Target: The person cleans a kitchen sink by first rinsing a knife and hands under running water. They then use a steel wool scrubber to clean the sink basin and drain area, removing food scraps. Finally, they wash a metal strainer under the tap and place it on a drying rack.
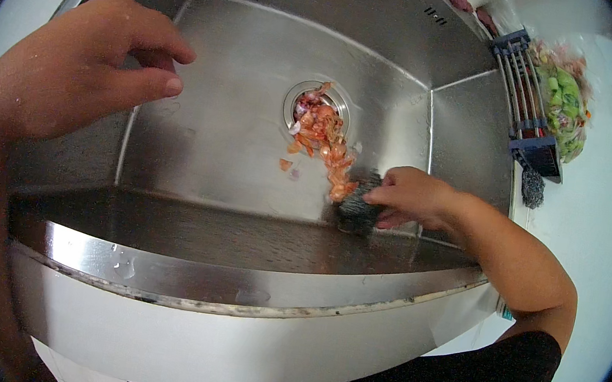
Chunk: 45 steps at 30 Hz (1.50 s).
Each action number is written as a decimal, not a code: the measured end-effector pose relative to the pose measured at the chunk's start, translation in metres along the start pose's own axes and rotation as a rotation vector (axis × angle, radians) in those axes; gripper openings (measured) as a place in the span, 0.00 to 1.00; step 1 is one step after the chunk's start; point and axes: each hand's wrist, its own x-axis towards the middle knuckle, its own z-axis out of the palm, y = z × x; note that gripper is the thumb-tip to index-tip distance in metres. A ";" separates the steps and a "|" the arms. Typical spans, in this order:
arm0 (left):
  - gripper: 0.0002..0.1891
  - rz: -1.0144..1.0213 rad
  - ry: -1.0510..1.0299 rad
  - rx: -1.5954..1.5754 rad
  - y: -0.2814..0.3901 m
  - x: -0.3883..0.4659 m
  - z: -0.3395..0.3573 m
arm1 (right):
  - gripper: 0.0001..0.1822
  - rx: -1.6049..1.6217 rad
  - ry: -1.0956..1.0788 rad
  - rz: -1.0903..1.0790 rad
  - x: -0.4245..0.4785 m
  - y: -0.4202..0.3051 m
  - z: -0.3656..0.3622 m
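My right hand (405,200) grips a dark steel-wool scouring pad (358,206), blurred, low in the stainless steel sink (223,118). The pad touches or nearly touches the end of a trail of orange-brown onion skins (337,166). These skins run up to the round drain (345,101), where a heap with some purplish-white bits covers most of the opening. Over the left side of the sink, my left hand (121,62) is raised with thumb and fingers apart, holding nothing. A few loose skin flakes (285,164) lie on the sink floor.
A metal-rod rack with grey plastic ends (536,138) rests at the sink's right rim. Beside it are a clear bag of green vegetables (566,102) and another steel-wool pad (532,187). The front rim (186,279) carries water drops. An overflow slot (435,16) marks the back wall.
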 end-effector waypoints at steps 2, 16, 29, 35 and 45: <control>0.15 0.000 -0.036 -0.031 0.006 0.005 -0.003 | 0.16 -0.504 -0.021 -0.503 0.036 0.011 -0.004; 0.16 -0.093 -0.111 -0.069 0.015 0.003 -0.013 | 0.15 -0.086 0.304 -0.271 0.004 -0.047 -0.030; 0.15 -0.005 -0.080 -0.071 0.010 0.004 -0.011 | 0.15 0.087 0.401 -0.541 0.025 -0.085 -0.028; 0.16 -0.005 -0.116 -0.076 0.010 0.005 -0.012 | 0.14 -0.262 0.335 -0.364 0.014 -0.055 -0.066; 0.16 -0.011 -0.083 -0.018 0.006 0.006 -0.008 | 0.14 -0.912 -0.019 -1.149 -0.010 -0.055 0.027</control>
